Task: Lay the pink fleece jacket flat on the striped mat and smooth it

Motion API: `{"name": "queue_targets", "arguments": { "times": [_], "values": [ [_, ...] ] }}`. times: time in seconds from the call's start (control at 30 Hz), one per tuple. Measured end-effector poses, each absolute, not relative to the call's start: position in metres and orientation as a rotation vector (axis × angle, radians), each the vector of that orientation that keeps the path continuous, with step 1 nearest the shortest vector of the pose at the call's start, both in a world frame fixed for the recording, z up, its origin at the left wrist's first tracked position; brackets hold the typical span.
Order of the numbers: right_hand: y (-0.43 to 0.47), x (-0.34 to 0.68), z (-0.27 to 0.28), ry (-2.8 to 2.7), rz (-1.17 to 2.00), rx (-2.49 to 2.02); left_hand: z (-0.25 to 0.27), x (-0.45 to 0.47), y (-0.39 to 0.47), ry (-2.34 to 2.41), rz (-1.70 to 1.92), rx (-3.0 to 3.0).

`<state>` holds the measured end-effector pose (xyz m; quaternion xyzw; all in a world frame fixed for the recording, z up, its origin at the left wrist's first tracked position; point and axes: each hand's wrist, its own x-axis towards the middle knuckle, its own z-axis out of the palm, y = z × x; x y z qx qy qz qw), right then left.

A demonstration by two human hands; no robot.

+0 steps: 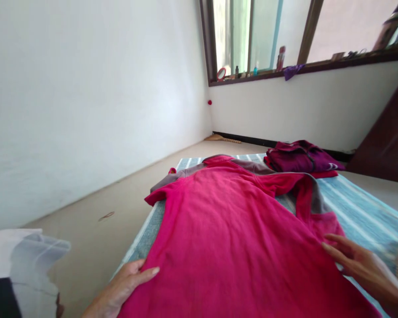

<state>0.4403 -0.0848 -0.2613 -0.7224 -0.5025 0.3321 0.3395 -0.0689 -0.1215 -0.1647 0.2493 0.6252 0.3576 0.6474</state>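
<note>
Magenta cloth with grey shoulder panels: a long-sleeved garment [225,229], spread over a blue, white-striped fabric surface [361,203], collar at the far end, body nearest the wearer. Mild wrinkles run along the body. Sleeve on the right bends back toward the wearer, its lower part close to the right hand.

Left hand [126,282]: at the garment's left edge, thumb on top, the other fingers curled under the border; edge pinched between them. Right hand [358,260]: at the right edge, fingers extended and slightly parted, tips at the cloth; cannot tell whether any fabric is pinched.

Beyond the right sleeve, on the striped surface: a folded pile of purple and red clothing [305,159]. Floor near the corner: a straw-coloured broom [222,138].
</note>
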Motion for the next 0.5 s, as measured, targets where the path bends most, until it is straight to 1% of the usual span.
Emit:
{"name": "queue_targets", "arguments": {
  "times": [0.13, 0.17, 0.3, 0.37, 0.43, 0.5],
  "values": [
    [-0.087, 0.428, -0.256, -1.313, 0.899, -1.861, -0.164, -0.063, -0.128, 1.487, 0.812, 0.586],
    [-0.088, 0.425, -0.255, -1.324, 0.958, -1.847, -0.163, -0.062, -0.129, 1.518, 0.822, 0.584],
    [-0.1, 0.419, -0.238, -1.217, 1.446, -1.662, -0.151, -0.062, -0.129, 1.536, 0.892, 0.567],
    [-0.109, 0.419, -0.228, -1.08, 1.594, -1.544, -0.144, -0.067, -0.131, 1.486, 0.925, 0.56],
    [-0.117, 0.419, -0.223, -1.049, 1.609, -1.511, -0.142, -0.076, -0.134, 1.476, 0.932, 0.556],
    [-0.122, 0.418, -0.227, -1.155, 1.512, -1.591, -0.146, -0.084, -0.138, 1.521, 0.905, 0.549]
  ]
}}
